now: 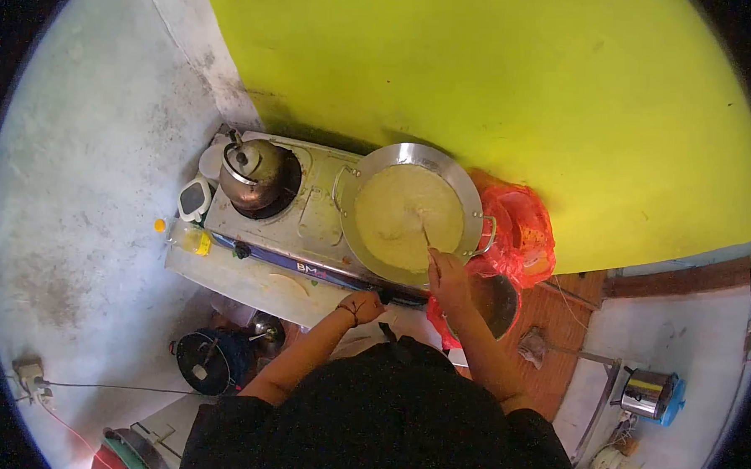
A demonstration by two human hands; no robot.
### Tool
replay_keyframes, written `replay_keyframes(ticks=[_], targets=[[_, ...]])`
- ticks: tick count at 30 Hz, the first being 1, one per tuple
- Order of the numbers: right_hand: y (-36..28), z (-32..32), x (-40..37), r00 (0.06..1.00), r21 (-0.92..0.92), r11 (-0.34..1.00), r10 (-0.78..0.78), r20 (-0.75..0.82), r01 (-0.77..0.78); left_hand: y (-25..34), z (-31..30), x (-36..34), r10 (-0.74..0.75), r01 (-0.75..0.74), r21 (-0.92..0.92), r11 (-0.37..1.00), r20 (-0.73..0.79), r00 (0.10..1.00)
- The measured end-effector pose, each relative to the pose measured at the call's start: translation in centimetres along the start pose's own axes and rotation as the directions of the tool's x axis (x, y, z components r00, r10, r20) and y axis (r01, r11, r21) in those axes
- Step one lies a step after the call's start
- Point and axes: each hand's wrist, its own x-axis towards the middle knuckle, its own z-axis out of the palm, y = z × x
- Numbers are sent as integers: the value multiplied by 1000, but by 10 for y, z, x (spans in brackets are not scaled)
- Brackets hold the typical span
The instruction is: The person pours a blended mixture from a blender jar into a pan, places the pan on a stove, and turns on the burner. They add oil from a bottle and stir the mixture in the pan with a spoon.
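Head view: a yellow-green wall (482, 88) stands beyond both grips. The desk (231, 272), a white surface, extends to the left of the left grip (361, 308), along the front of a two-burner gas stove (322, 220). On the stove's right side, directly ahead of the right grip (447, 278), sits a broad two-handled metal wok (408, 155), holding pale yellow liquid (394, 202). A red plastic bag (533, 241) lies to the right of the right grip, just beside the wok. A round-bodied metal kettle (259, 186) occupies the other burner, ahead and to the left of the left grip. Farther left, near the stove's corner, is a bottle with yellow contents (192, 240). The right grip is curled around a slender utensil (426, 235), whose far end enters the liquid. The left grip, its fingers bent, is at the stove's front edge; whether it grasps anything cannot be told. A dark bracelet (354, 316) encircles its wrist.
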Motion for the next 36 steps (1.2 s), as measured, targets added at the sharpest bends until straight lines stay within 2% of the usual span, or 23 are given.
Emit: replay_keyframes(ticks=[3,6,9,12,15,18,21,24,27,30,33,36], targets=[[-5,12,-5,992,18,992,-125,-31,125,29,-33,-25,34,-45,-160,986,-68,997],[-19,-1,-6,987,75,993,-103,121,94,51,-52,-44,52,-86,-253,964,-138,989],[0,3,-8,992,-2,994,-108,67,108,58,-58,-56,79,-125,-284,951,-169,983],[16,-6,-3,1000,-51,999,-2,-6,1,56,-60,-61,37,-93,-335,938,-168,985],[20,-23,19,990,-73,997,7,-144,-17,42,-54,-59,48,-151,-386,910,-265,963],[43,-10,46,988,-178,979,72,-137,-96,52,-73,-65,-71,-30,-408,913,-232,970],[66,22,67,994,-154,988,-2,-113,-15,53,-79,-65,-84,-14,-401,916,-226,971],[50,39,80,982,0,986,-168,-81,168,58,-86,-66,-57,-47,-386,921,-252,966],[28,41,71,951,33,952,-304,47,303,58,-85,-63,-37,-82,-423,902,-266,963],[19,33,42,901,-25,965,-236,364,262,58,-77,-61,-42,-84,-416,906,-284,958],[15,2,16,838,45,906,-407,364,421,61,-73,-61,-24,-88,-448,890,-238,971],[9,-38,4,815,41,866,-484,319,498,62,-67,-61,11,-113,-436,893,-230,973]])
